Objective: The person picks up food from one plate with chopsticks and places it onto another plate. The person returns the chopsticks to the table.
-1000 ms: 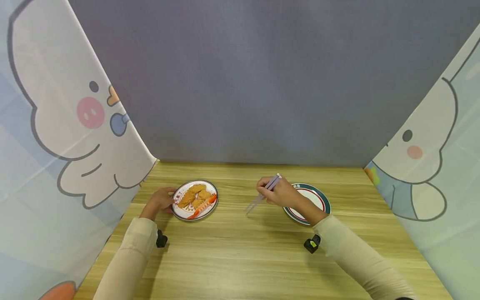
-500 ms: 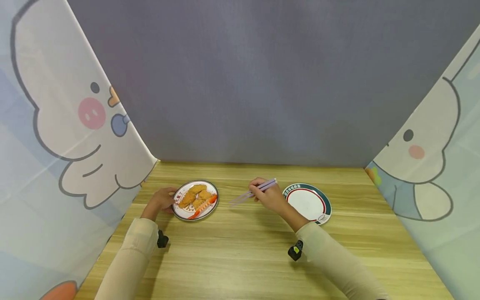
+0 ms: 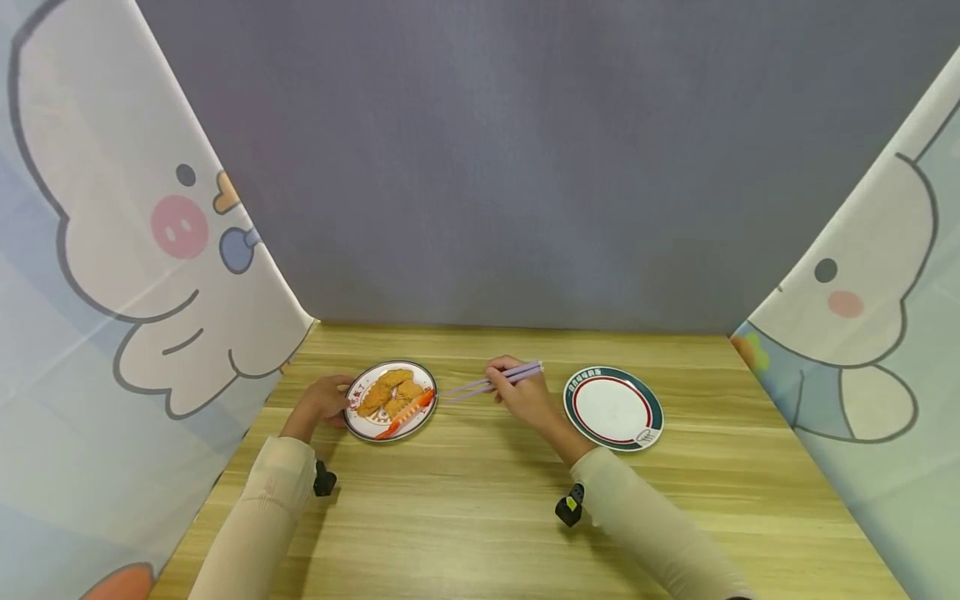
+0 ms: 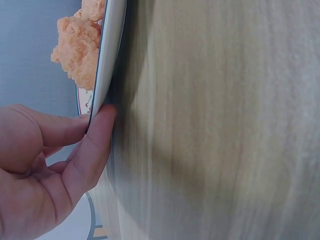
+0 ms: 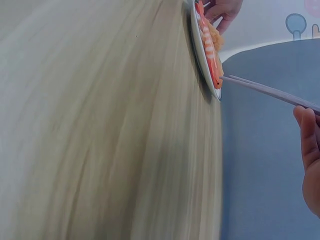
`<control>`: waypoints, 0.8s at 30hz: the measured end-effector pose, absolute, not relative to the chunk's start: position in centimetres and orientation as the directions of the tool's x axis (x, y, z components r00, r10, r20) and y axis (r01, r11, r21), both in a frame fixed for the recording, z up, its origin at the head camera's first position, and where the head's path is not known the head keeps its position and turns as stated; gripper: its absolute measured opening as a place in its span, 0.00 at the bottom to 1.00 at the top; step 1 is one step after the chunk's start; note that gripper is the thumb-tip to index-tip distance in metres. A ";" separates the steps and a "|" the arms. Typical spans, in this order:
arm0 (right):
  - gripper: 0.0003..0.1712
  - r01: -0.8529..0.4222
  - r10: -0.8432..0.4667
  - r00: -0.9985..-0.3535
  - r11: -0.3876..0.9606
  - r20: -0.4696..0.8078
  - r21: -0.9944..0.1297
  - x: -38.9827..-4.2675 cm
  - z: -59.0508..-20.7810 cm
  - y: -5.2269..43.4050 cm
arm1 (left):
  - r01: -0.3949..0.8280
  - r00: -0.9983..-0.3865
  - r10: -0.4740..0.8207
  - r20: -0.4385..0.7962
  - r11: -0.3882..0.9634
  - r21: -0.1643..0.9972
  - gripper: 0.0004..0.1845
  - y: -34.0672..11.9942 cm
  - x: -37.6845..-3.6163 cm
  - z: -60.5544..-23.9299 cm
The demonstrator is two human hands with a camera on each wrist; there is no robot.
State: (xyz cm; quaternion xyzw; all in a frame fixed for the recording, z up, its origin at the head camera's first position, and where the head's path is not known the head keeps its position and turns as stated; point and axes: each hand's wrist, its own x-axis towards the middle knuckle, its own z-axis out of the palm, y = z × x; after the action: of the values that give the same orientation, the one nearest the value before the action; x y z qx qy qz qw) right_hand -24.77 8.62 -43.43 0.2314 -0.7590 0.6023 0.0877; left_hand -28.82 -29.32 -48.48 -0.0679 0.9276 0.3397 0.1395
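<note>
My left hand (image 3: pixel 325 402) pinches the left rim of a white plate (image 3: pixel 363 423) with a dark edge. In the left wrist view the thumb lies over the rim and a finger under it. On the plate sit several pieces of fried chicken (image 3: pixel 392 380) and an orange-red striped shrimp (image 3: pixel 408 412), which lies along its right side. My right hand (image 3: pixel 525 398) grips a pair of lilac chopsticks (image 3: pixel 527 372), tips pointing left, slightly apart. Those tips are right by the plate's right edge; in the right wrist view they overlap the end of the shrimp (image 5: pixel 209 47).
A second white plate (image 3: pixel 656 402), with a dark green rim and a red ring, stands to the right of my right hand. Both plates are on the wood-grain table (image 3: pixel 465 508). A grey curtain (image 3: pixel 480 167) hangs behind, and cartoon-printed sheets flank the table.
My right hand has moved left, away from the green-rimmed plate, bringing the chopsticks up to the plate of food and turning them flatter. The left hand has stayed at the rim.
</note>
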 end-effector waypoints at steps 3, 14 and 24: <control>0.07 -0.462 -0.239 -0.875 0.153 0.421 -0.874 -24.9 -43.7 8.2 | -0.227 -0.951 -0.032 -0.309 0.748 0.624 0.30 -29.4 -28.9 -48.6; 0.08 -0.421 -0.223 -0.896 0.154 0.383 -0.894 -24.9 -45.2 6.6 | -0.262 -0.941 -0.040 -0.336 0.716 0.647 0.31 -29.4 -28.9 -48.6; 0.08 -0.445 -0.191 -0.888 0.123 0.419 -0.887 -25.8 -47.7 5.3 | -0.199 -0.961 -0.038 -0.273 0.778 0.595 0.31 -29.1 -28.4 -48.3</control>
State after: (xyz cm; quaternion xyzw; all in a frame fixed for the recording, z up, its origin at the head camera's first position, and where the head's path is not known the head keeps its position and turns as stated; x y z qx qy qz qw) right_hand -25.75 5.30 -47.74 0.2141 -0.7424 0.6266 0.1016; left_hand -28.41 -29.06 -48.29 -0.0634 0.9348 0.3269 0.1237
